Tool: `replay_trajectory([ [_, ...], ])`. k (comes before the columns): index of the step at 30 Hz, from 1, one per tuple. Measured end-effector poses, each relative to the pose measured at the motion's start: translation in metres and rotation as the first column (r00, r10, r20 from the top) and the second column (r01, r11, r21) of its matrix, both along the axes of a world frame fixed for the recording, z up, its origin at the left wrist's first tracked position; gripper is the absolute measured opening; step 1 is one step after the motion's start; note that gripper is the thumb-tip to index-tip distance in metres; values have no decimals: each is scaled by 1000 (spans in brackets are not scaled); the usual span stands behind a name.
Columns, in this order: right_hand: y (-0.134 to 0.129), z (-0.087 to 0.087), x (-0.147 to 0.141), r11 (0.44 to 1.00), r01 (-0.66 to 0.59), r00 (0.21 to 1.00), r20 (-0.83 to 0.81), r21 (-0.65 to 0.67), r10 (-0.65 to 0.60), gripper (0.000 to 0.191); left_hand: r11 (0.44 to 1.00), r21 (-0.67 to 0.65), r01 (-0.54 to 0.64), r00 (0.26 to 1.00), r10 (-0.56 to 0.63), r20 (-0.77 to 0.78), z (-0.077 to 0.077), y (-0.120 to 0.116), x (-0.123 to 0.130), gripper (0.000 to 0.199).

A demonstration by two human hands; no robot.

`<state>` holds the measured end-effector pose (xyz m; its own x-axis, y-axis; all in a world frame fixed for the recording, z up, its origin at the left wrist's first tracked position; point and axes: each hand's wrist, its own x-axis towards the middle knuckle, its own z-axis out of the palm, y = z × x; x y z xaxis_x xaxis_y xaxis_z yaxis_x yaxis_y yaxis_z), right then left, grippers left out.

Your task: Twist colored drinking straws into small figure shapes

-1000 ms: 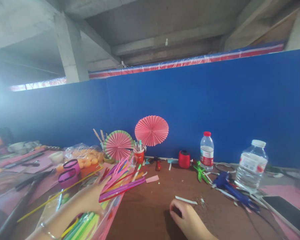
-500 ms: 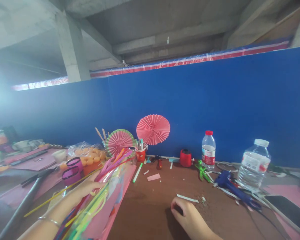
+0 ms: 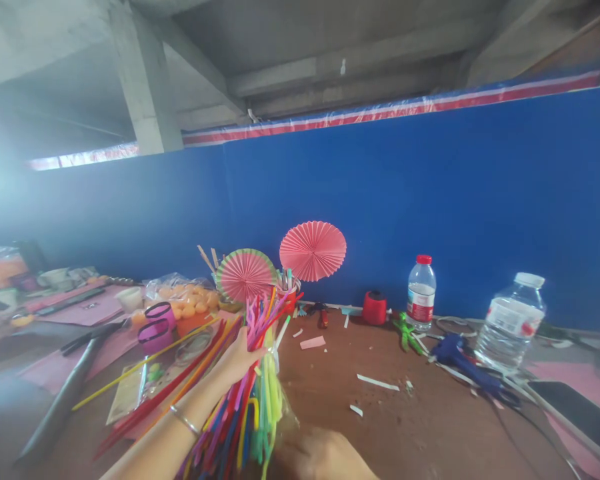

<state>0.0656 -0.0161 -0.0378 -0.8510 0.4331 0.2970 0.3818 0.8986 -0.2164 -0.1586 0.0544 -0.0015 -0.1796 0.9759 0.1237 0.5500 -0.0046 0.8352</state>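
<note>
A thick bundle of coloured pipe cleaners [image 3: 270,393], partly in a clear plastic bag, stands tilted over the table in front of me. My left hand [image 3: 243,357] is closed around its upper part, thumb across the stems. More red and orange pipe cleaners [image 3: 190,370] lie loose beneath and beside my left forearm. My right hand [image 3: 325,457] is low at the bottom edge, close to the bundle's lower end. Motion smears its fingers, so I cannot see whether they touch anything.
Two pink paper fans [image 3: 313,251] stand at the back by a cup of pens [image 3: 287,285]. To the right are a red-capped bottle [image 3: 421,297], a larger water bottle [image 3: 511,327], a blue glue gun [image 3: 460,363] and a phone [image 3: 577,407]. A hammer-like tool [image 3: 65,393] lies left.
My left hand has carried the pipe cleaner bundle to the right and more upright. My right hand has moved left and down toward it, uncovering a white paper scrap.
</note>
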Motion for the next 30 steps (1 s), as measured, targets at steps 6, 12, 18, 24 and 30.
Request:
replay_trajectory([
  [6,11,-22,1,959,271,962,-23,-78,-274,39,998,4,-70,937,67,-343,5,-4,-35,60],
  [12,23,-21,15,939,318,948,19,-134,-319,70,980,-18,-197,820,155,-551,7,-18,-50,55],
  [18,27,-28,20,925,301,929,-146,-231,-339,70,989,146,-20,645,124,-754,10,-44,-7,48],
  [24,31,-30,27,864,292,785,-413,-411,-462,56,967,-114,229,685,-243,-687,-5,-57,9,70],
  [30,33,-17,31,791,299,655,-488,-534,-577,51,974,-138,179,834,-224,-504,-11,-45,3,54],
])
